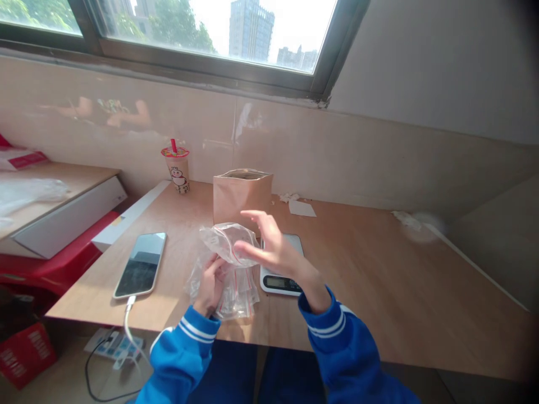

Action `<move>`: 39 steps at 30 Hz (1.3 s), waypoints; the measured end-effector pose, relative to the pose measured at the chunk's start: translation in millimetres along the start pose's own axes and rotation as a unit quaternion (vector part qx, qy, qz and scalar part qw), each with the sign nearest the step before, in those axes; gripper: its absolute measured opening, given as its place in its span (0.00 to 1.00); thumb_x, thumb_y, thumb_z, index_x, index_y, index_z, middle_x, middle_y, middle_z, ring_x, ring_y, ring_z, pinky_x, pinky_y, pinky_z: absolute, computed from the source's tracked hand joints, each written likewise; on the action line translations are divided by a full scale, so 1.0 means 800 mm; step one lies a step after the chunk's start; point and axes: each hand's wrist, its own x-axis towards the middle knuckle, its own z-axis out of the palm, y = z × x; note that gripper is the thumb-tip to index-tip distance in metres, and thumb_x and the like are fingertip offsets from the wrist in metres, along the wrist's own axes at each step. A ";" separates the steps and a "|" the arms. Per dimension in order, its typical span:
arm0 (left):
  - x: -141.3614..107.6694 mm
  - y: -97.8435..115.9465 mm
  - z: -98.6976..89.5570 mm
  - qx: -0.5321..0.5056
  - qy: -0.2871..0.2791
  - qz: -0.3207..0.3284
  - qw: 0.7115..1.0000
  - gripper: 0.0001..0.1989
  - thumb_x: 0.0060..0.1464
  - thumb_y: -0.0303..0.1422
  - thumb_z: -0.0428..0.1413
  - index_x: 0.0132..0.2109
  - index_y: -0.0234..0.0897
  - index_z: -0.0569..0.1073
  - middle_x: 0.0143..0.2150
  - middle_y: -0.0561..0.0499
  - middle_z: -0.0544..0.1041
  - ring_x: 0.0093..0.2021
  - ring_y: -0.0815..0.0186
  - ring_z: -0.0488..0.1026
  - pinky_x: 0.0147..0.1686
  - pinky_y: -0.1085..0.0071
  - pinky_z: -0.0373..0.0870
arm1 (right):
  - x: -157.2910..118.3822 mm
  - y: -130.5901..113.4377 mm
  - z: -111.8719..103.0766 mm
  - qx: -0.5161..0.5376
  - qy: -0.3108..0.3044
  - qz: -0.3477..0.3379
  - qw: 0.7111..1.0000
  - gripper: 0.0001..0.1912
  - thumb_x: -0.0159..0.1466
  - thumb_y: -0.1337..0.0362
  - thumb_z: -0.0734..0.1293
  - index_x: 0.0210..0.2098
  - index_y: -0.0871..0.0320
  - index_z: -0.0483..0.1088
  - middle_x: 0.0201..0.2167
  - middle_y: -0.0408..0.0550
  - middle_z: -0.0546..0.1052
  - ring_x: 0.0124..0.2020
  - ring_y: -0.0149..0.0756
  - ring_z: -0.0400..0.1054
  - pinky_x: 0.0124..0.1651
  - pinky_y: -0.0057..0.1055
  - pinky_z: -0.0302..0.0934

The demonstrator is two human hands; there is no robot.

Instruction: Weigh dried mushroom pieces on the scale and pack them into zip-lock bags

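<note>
My left hand (210, 283) grips a bunch of clear zip bags with red stripes (229, 280) at the middle of the wooden desk (357, 280). My right hand (273, 249) is raised just beside the top bag, its fingers spread, and holds nothing. Partly behind that hand lies a digital kitchen scale (280, 283), with its display toward me. A brown paper bag (242, 196) stands upright behind the bags, its lower front hidden by them. The plastic hides part of my left fingers.
A smartphone (141, 265) on a charging cable lies left of my hands. A bubble tea cup (177, 168) stands by the tiled wall. Paper scraps (301, 209) lie behind the scale. A power strip (113, 348) and red box (25, 354) sit on the floor.
</note>
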 end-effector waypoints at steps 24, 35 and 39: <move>-0.038 0.063 0.046 0.262 -0.090 0.028 0.960 0.12 0.48 0.38 0.62 0.40 0.37 0.78 0.37 0.46 0.80 0.32 0.62 0.76 0.24 0.75 0.67 | -0.065 0.021 0.058 0.180 0.133 0.218 0.950 0.10 0.66 0.54 0.59 0.38 0.53 0.63 0.29 0.42 0.72 0.29 0.34 0.68 0.32 0.30 0.62; -0.047 0.074 0.046 0.310 -0.006 0.122 0.943 0.13 0.49 0.40 0.62 0.37 0.35 0.78 0.29 0.50 0.77 0.20 0.70 0.71 0.19 0.77 0.66 | -0.067 0.030 0.064 0.360 0.275 0.305 0.838 0.17 0.59 0.48 0.64 0.26 0.54 0.61 0.25 0.44 0.71 0.25 0.34 0.66 0.28 0.31 0.62; -0.023 0.083 0.027 0.335 0.024 0.147 0.930 0.09 0.52 0.38 0.59 0.38 0.37 0.75 0.24 0.54 0.72 0.17 0.69 0.69 0.17 0.76 0.63 | -0.081 0.043 0.058 0.335 0.226 0.272 0.873 0.17 0.64 0.48 0.59 0.35 0.55 0.68 0.31 0.47 0.74 0.29 0.36 0.69 0.33 0.33 0.65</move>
